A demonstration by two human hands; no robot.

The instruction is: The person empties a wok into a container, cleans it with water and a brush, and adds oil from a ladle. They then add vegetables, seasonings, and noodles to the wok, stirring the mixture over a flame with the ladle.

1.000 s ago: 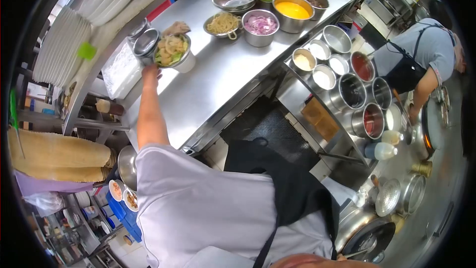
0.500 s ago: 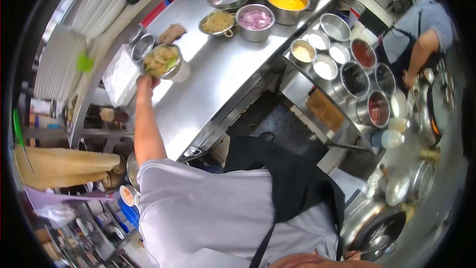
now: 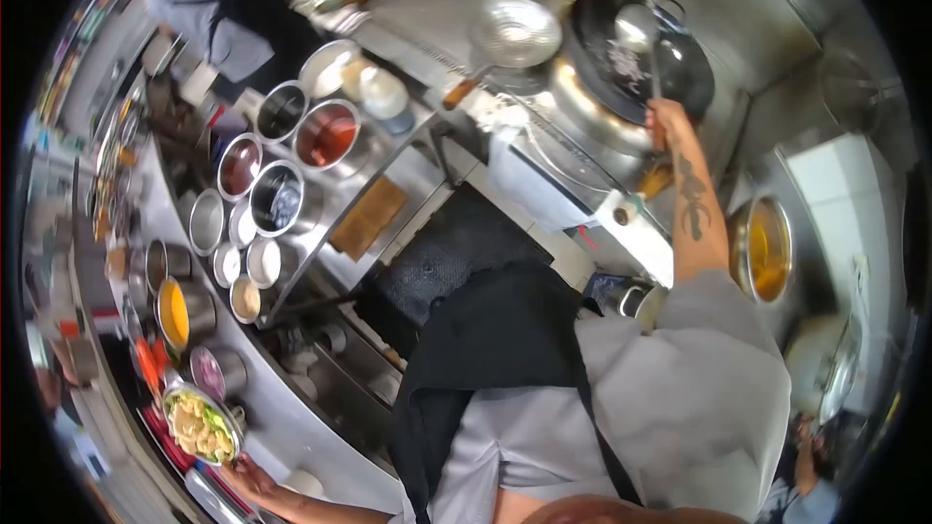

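Note:
My left hand grips the edge of a metal bowl at the lower left. Pale rounded pieces and green leaves fill the bowl. At the upper right, my right hand is closed around the handle of a ladle. The ladle's head is over a dark wok, which sits on the stove. Small pale purplish pieces, seemingly chopped onion, lie in the wok beside the ladle.
A wooden-handled strainer rests left of the wok. Several metal containers, one with red contents, stand on the middle counter. A pot of yellow liquid is beyond my left hand. A co-worker stands at the upper left.
My view has swung from the prep counter to the stove. The bowl is still in my left hand, now at the lower left. My right hand and the ladle now show clearly.

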